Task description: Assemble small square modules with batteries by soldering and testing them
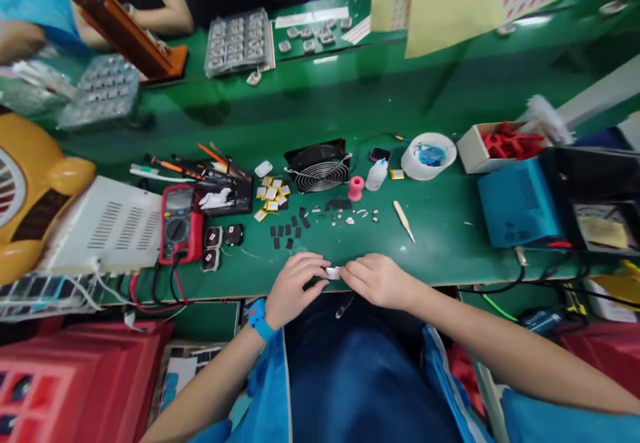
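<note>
My left hand (295,286) and my right hand (377,280) meet at the near edge of the green bench (440,230). Between their fingertips they pinch one small white part (333,272). A thin silvery tool (346,304) hangs below my right hand; which fingers hold it is hidden. A blue band (260,320) circles my left wrist. Small black pads (287,233) and tiny loose parts (353,215) lie just beyond my hands.
A red multimeter (179,223) and white vented box (113,224) stand left. A small fan (320,166), pink spool (355,188), white bottle (376,175), tape roll (429,155) sit mid-bench. A blue power unit (517,206) stands right. Other people work across the bench.
</note>
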The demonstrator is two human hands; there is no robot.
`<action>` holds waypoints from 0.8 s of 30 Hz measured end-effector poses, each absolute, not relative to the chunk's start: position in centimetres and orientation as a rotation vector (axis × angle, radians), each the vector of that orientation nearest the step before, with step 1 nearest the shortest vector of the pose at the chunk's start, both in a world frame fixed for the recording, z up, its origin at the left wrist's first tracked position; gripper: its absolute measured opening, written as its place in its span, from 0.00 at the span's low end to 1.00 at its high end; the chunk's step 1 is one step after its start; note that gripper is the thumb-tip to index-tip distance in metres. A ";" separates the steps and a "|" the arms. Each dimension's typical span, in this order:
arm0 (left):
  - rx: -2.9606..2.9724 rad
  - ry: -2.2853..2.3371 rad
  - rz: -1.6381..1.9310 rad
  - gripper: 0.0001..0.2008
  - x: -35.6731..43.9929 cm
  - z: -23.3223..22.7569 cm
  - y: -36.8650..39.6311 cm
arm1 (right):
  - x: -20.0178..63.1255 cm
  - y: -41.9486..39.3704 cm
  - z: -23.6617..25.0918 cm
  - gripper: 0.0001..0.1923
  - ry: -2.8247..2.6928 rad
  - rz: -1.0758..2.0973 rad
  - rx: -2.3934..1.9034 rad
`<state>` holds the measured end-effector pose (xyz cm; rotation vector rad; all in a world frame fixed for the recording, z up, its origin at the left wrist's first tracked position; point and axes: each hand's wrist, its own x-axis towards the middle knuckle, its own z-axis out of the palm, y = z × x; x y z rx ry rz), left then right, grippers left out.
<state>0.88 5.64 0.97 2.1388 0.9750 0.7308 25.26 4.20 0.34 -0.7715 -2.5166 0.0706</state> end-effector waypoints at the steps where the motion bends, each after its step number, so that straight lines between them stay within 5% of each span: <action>1: 2.182 0.962 0.746 0.03 0.9 0.6 5.2 | 24.9 4.2 0.3 0.14 -2.551 0.064 -0.741; 15: 2.368 0.986 0.795 0.07 1.0 -0.8 4.5 | 24.3 4.5 0.4 0.13 -2.659 0.192 -0.713; 24: 2.630 0.947 0.718 0.14 1.2 -0.2 4.7 | 26.9 3.1 1.9 0.12 -2.149 0.350 -1.271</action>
